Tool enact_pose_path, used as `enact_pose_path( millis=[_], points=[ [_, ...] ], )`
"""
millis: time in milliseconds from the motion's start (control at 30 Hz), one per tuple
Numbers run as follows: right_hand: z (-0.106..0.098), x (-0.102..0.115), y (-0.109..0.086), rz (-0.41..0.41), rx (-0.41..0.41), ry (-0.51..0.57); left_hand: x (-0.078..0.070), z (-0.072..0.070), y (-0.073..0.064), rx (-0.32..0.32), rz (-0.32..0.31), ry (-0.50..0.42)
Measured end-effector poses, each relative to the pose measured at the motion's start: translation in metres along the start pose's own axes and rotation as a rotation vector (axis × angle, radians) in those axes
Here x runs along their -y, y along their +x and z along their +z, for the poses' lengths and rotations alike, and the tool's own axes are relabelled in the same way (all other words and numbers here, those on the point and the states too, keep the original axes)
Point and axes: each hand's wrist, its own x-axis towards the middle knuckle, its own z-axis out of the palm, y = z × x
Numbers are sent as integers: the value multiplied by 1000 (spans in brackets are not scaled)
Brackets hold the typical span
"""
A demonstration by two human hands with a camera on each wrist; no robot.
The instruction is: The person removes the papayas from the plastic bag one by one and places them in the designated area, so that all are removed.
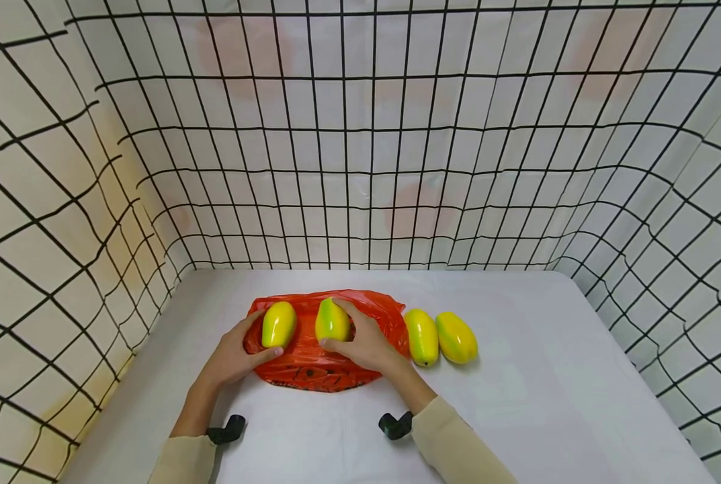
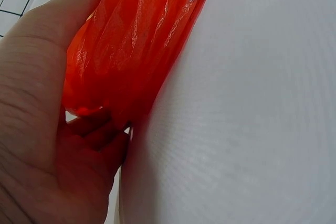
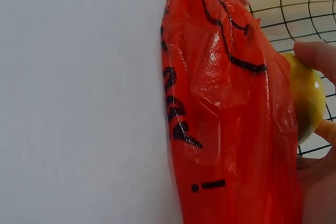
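Note:
A red plastic bag [image 1: 312, 370] with black print lies on the white table. On its left part sits a yellow mango [image 1: 278, 323], with my left hand [image 1: 230, 356] curved about its left and near sides. The left wrist view has the bag [image 2: 126, 40] between the thumb and the fingers, so this hand grips the bag's left side; the mango is hidden there. My right hand [image 1: 369, 341] holds a yellow-green mango [image 1: 331, 320] over the bag's middle. In the right wrist view, thumb and fingers pinch this mango [image 3: 307, 98], partly behind the bag.
Two more yellow mangoes, one [image 1: 422, 338] beside the bag's right edge and another [image 1: 457, 338] touching it, lie on the white table [image 1: 554, 376]. Black grid netting [image 1: 372, 148] stands behind the table and along both sides.

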Motion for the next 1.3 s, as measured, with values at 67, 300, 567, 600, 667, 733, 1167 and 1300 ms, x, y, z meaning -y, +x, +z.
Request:
enact_pose_path(
  millis=[67,300,567,600,667,733,1167,1300],
  points=[
    [-3,-1,-1,5,-7,-4,0,0,0,-1,2,0],
    [-21,0,-9,-20,-46,-23,-1,-1,-1,0,-3,-1],
    [-43,1,-19,-31,-83,-14,-2,-1,-1,1,0,-6],
    [-45,0,-20,-30,-85,-13,-2,-1,-2,1,0,-6],
    [-49,-2,-22,-25,-90,-14,-2,-1,-2,1,1,-6],
    [-53,-4,-24,-16,-93,-9,-3,-1,-2,2,-2,-6],
    [-79,-14,-39,2,-145,-35,-1,1,-1,9,-7,-3],
    [-90,-15,-45,13,-157,-20,-1,0,-1,5,-2,-3]
  ],
)
